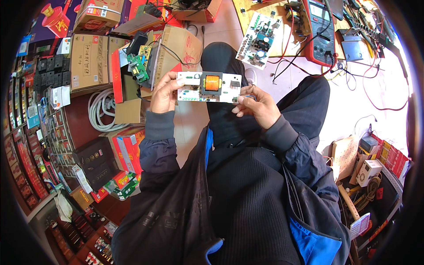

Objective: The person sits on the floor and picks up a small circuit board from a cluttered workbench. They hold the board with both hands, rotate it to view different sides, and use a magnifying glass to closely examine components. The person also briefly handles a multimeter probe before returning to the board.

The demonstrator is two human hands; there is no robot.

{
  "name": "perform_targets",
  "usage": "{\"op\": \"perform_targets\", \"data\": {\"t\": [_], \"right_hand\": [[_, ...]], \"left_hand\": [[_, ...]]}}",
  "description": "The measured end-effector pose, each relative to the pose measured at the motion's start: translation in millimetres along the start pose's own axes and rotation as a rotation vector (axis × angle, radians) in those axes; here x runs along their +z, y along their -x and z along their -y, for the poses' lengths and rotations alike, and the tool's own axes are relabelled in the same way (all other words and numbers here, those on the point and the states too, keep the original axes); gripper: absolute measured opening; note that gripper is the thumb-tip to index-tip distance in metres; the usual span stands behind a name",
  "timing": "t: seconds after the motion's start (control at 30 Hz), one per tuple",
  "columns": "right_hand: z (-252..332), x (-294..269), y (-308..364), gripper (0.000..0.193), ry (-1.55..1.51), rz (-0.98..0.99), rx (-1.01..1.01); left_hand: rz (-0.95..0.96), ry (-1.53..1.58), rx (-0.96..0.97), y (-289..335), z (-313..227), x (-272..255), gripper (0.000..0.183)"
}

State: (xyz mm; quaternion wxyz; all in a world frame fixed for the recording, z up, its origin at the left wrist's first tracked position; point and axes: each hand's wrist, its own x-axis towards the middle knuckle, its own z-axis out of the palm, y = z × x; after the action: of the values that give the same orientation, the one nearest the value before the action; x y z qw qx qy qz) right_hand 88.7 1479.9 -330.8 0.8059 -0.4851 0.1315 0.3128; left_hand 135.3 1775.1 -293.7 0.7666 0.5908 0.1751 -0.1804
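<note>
Between my two hands, above my lap, is a white circuit board (191, 94) with a large orange-wound transformer (212, 83) in a dark frame at its middle. My left hand (164, 93) grips the board's left end, thumb on top. At its right end, my right hand (259, 106) pinches the lower corner between thumb and fingers, and something thin and greyish shows by the fingertips, too small to name. Another white circuit board (260, 40), crowded with capacitors and black parts, lies at the near edge of the wooden workbench (243, 26).
A red multimeter (320, 33) with red and black test leads rests on the bench. On the left stand cardboard boxes (90, 59), an opened carton with green circuit boards (138, 68), and a coiled white hose (101, 110). A hammer (349, 202) lies among items at lower right.
</note>
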Motion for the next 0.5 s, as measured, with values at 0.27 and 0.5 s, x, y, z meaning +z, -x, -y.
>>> {"op": "perform_targets", "data": {"t": [0.27,0.5], "right_hand": [[-0.7,0.5,-2.3,0.024,-0.015,-0.002,0.015],[1.5,2.7,-2.3,0.023,-0.006,-0.020,0.028]], "left_hand": [[0.027,0.002,0.006,-1.7,-0.9,0.2,0.020],[0.018,-0.021,0.021,-3.5,-1.9,1.8,0.022]]}}
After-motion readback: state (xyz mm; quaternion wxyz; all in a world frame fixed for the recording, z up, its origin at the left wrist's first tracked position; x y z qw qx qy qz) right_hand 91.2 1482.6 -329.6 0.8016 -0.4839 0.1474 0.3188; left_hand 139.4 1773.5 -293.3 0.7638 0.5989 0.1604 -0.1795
